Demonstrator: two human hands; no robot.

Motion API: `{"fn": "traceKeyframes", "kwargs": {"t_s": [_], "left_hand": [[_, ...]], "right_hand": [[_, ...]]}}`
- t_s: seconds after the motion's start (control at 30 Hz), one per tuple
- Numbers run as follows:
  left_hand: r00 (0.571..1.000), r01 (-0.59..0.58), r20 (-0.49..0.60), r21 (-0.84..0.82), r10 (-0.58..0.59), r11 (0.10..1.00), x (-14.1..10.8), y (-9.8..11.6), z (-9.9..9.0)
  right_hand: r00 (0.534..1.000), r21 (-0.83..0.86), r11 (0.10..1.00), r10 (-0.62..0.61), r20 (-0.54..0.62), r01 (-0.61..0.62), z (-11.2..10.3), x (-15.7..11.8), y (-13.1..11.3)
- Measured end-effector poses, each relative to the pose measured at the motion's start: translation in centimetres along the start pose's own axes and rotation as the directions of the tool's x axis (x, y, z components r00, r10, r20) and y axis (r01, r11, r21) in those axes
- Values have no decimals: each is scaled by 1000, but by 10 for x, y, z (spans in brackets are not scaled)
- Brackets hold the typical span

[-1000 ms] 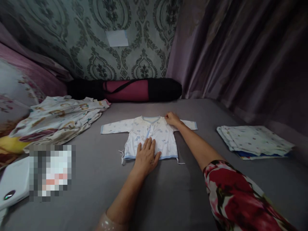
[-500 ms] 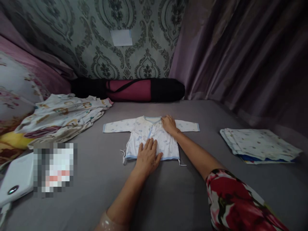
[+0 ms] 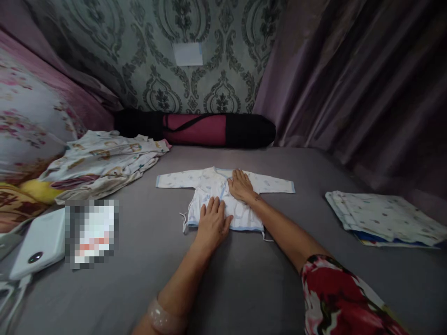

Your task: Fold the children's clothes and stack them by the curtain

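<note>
A small white baby shirt (image 3: 206, 191) with blue trim and a faint print lies spread flat, both sleeves stretched out sideways. Thin tie strings hang at its lower corners. My left hand (image 3: 213, 223) rests palm down on the shirt's lower front, fingers extended and slightly spread. Higher up, just below the neckline, my right hand (image 3: 241, 186) lies flat on the chest near the right shoulder. Neither hand grips the cloth. The palms hide part of the front opening.
Grey sheet (image 3: 139, 260) lies beneath everything. Rumpled baby clothes (image 3: 108, 158) are at left, folded patterned cloths (image 3: 380, 216) at right. A white power bank (image 3: 40, 242) with cables sits beside a blurred item (image 3: 96, 232). A black and maroon long bag (image 3: 195, 130) lies along the wall.
My right hand has flattened from bent fingers at the shoulder edge onto the chest, shifting slightly inward. My left hand stays on the lower front. The whole view has shifted slightly.
</note>
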State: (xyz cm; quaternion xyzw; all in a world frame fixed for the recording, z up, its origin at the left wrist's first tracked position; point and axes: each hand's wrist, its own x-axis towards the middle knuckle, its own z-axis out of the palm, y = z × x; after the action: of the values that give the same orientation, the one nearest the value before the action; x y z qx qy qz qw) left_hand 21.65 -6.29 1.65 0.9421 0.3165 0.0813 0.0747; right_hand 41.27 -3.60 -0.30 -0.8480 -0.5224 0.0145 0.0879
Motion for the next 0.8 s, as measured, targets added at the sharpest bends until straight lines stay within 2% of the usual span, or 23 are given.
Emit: {"fn": "traceKeyframes", "kwargs": {"t_s": [0.13,0.27,0.37,0.5,0.63,0.8], "left_hand": [[998,22,53,1,-22,1000,-1,1,-4],[986,168,7,31,-168,985,-1,1,-2],[966,255,39,39,-257,966,-1,0,1],[962,255,85,52,-259,966,-1,1,-1],[968,237,69,60,-241,970,-2,3,-1],[965,250,79,28,-251,968,-3,4,2]], "right_hand": [[998,35,999,-10,68,8,-7,2,-5],[979,72,977,-203,-1,202,-9,-1,-18],[964,92,963,-259,64,253,-3,-3,-24],[954,68,962,-271,125,264,-4,3,-27],[940,42,941,-337,59,335,-8,18,-42],[930,45,935,-354,95,351,6,34,-61]]}}
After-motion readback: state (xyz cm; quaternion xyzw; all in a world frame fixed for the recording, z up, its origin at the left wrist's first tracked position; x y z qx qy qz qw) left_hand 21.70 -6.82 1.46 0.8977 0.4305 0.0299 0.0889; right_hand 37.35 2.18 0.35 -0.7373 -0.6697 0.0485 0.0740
